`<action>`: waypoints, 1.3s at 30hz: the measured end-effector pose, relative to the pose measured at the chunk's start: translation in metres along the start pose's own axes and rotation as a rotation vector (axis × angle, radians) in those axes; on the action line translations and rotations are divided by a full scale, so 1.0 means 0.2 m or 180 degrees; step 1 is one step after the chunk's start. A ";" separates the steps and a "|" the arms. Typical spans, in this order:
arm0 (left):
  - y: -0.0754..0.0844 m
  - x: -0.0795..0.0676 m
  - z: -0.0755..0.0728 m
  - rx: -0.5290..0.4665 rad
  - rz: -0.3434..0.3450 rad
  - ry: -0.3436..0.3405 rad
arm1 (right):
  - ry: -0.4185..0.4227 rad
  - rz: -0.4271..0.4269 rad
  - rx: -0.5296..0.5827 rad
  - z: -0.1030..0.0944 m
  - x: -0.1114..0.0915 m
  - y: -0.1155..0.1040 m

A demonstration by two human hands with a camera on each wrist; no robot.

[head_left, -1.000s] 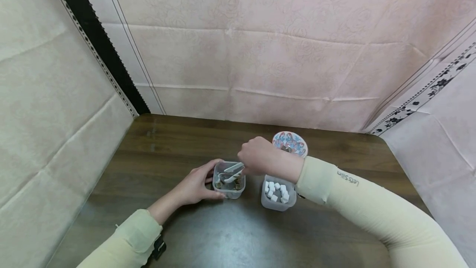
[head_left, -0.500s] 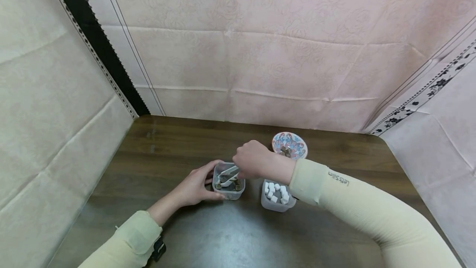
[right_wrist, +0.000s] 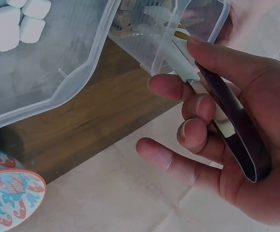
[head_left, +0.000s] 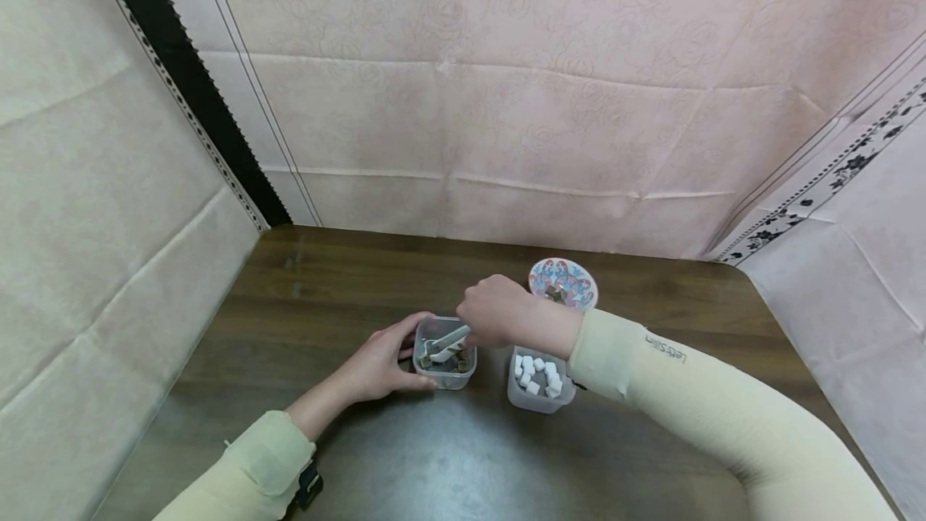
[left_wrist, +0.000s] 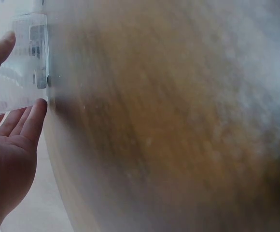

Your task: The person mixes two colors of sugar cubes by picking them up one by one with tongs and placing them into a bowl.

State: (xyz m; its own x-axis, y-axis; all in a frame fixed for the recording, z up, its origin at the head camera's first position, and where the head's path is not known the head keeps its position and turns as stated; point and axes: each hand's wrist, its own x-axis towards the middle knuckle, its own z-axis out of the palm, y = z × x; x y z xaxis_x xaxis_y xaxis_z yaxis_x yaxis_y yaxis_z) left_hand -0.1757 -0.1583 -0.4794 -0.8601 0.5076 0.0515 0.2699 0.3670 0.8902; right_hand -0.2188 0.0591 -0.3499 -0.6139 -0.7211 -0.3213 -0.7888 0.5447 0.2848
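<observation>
My left hand (head_left: pixel 376 364) holds a clear plastic container (head_left: pixel 448 382), thumb at its near side and fingers round the far side. Small brown chunks (head_left: pixel 461 363) lie inside it. My right hand (head_left: pixel 495 310) grips a pair of tongs (right_wrist: pixel 244 137) with a dark, shiny metal handle and pale tips. The tips (head_left: pixel 450 336) reach down into the container, close to each other; whether they pinch a chunk I cannot tell. In the left wrist view, the container wall (left_wrist: pixel 21 89) stands between thumb and fingers.
A second plastic container (head_left: pixel 531 403) with several white cubes (head_left: pixel 553 384) stands to the right, near my right forearm. Behind my right wrist is a patterned bowl (head_left: pixel 569 270) with a few brown pieces in it. Patterned cloth (head_left: pixel 463 127) hangs behind the wooden table (head_left: pixel 362 264).
My right hand has moved slightly down and left, then a little back right. The tongs' tips went deeper into the container and came closer together. The left hand stays in place.
</observation>
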 end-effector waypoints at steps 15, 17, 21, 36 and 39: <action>0.01 0.00 0.01 0.0091 -0.0055 0.0038 | 0.0511 0.0125 0.0529 -0.05 -0.28 0.16; 0.00 0.00 0.01 0.0108 -0.0071 0.0038 | 0.0610 0.0154 0.0523 -0.06 -0.33 0.19; 0.00 0.00 0.01 0.0119 -0.0092 0.0038 | 0.0774 0.0170 0.0521 -0.06 -0.41 0.24; 0.00 -0.01 0.02 0.0049 -0.0118 0.0007 | 0.0937 0.0542 0.0630 0.00 -0.63 0.46; 0.00 -0.01 0.02 0.0050 -0.0121 0.0004 | 0.0948 0.0632 0.0664 0.03 -0.66 0.51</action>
State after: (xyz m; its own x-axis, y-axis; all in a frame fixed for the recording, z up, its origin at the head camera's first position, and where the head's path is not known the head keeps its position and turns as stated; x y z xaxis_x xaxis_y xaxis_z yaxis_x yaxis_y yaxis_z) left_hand -0.1725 -0.1562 -0.4811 -0.8704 0.4921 0.0183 0.2438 0.3983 0.8843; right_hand -0.2179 0.2122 -0.2838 -0.7432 -0.6690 0.0055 -0.6641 0.7386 0.1159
